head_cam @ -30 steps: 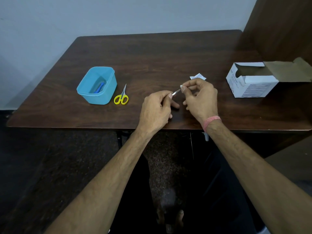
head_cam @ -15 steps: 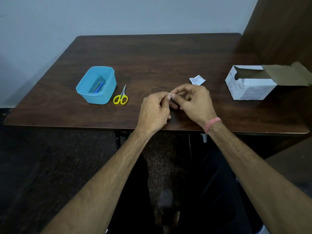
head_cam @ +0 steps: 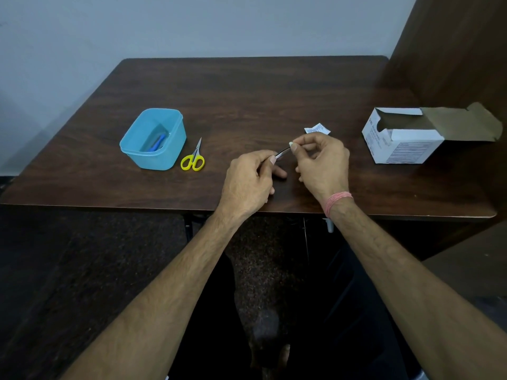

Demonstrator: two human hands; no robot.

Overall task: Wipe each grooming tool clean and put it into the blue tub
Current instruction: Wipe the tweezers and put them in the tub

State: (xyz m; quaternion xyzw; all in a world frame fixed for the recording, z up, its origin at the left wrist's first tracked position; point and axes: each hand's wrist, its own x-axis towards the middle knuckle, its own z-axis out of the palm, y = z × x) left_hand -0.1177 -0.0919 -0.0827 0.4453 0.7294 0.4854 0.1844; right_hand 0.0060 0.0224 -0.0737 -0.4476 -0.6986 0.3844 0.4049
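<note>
Hands apart again since half a second ago, thin metal tool (head_cam: 282, 153) bared between them.

Left hand (head_cam: 248, 179) pinches the tool's near end, fingers curled; right hand (head_cam: 322, 163) pinches a small white wipe (head_cam: 291, 144) on its far tip. Both over the table (head_cam: 247, 91) near its front edge. Blue tub (head_cam: 153, 139) at 9 o'clock of the hands, a blue item (head_cam: 159, 141) inside; yellow-handled scissors (head_cam: 193, 158) just beside the tub, between it and the left hand. Torn white packet (head_cam: 317, 128) at 12 o'clock of the right hand. Open white carton (head_cam: 403, 138) at 3 o'clock.
</note>
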